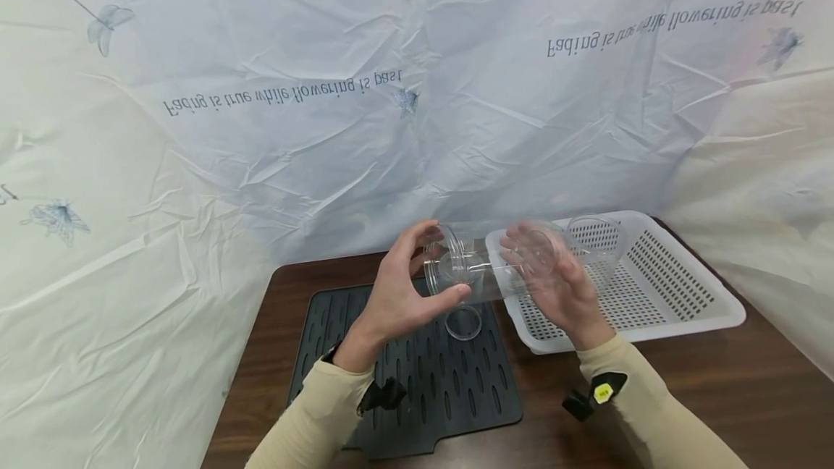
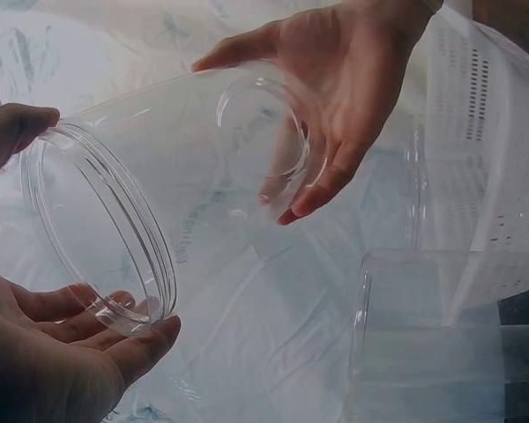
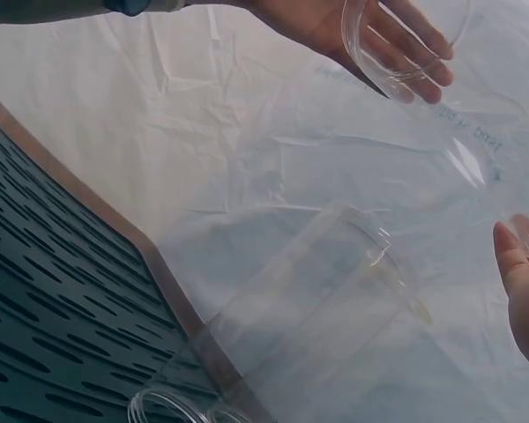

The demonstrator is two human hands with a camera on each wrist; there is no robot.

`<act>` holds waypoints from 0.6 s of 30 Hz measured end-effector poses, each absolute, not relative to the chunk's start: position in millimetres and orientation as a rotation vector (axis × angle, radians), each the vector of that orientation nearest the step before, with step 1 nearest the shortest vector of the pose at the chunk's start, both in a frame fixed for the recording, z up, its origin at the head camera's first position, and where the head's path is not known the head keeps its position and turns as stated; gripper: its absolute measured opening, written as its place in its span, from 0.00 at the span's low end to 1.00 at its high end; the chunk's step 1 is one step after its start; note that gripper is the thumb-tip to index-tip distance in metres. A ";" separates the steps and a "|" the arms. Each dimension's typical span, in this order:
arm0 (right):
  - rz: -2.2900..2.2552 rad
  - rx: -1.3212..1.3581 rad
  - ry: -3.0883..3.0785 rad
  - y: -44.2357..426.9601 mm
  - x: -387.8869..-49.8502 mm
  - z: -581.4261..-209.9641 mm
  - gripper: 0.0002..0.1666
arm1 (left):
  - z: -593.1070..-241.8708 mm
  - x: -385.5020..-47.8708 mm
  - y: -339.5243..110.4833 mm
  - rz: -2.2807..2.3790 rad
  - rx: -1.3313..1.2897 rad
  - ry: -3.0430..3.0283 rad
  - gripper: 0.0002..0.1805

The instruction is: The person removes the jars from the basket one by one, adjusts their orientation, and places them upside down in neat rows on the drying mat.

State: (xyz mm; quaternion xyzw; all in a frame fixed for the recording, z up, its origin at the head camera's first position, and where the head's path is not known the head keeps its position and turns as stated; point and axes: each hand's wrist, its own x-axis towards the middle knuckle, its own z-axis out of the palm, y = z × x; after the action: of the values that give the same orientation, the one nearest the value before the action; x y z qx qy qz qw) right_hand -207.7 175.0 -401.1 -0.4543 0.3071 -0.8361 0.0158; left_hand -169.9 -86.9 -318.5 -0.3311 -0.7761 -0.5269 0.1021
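A large clear plastic jar [image 1: 489, 259] lies on its side in the air between both hands. My left hand [image 1: 407, 284] grips its ridged mouth, the thumb at the near side and fingers round the far side. Around the base end curls my right hand [image 1: 557, 281]; in the left wrist view that hand [image 2: 348, 88] has its thumb above the jar and fingers beneath. Seen through the clear wall, the fingers look blurred. Below, a clear round rim [image 1: 463, 324] shows over the dark mat. More clear jars [image 3: 291, 308] appear in the right wrist view.
A dark slotted drying mat [image 1: 417, 396] lies on the brown wooden table [image 1: 250, 382]. To the right stands a white perforated basket [image 1: 730, 310], with a clear container [image 1: 596, 237] at its left part. A printed plastic sheet [image 1: 326, 158] hangs behind the table.
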 end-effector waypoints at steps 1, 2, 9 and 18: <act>-2.610 -1.409 0.960 174.8 -207.7 -400.5 0.34 | -318.9 -170.1 -86.8 -1.558 -0.980 -2.291 0.45; -2.620 -1.405 0.971 174.4 -207.6 -399.7 0.34 | -319.3 -170.3 -86.8 -1.562 -0.984 -2.291 0.45; -2.731 -1.312 1.081 174.7 -203.0 -393.7 0.32 | -324.4 -170.2 -87.8 -1.568 -1.011 -2.325 0.47; -2.794 -1.276 1.203 180.3 -195.9 -379.2 0.32 | -328.6 -171.6 -95.8 -1.522 -1.087 -2.371 0.52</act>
State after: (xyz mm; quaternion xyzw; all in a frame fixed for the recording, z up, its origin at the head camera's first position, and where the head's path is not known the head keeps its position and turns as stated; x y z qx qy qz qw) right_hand -195.9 180.3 -379.2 -0.3856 0.3636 -0.8444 -0.0786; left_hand -171.6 -95.8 -328.6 -0.3592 -0.7837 -0.5031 0.0607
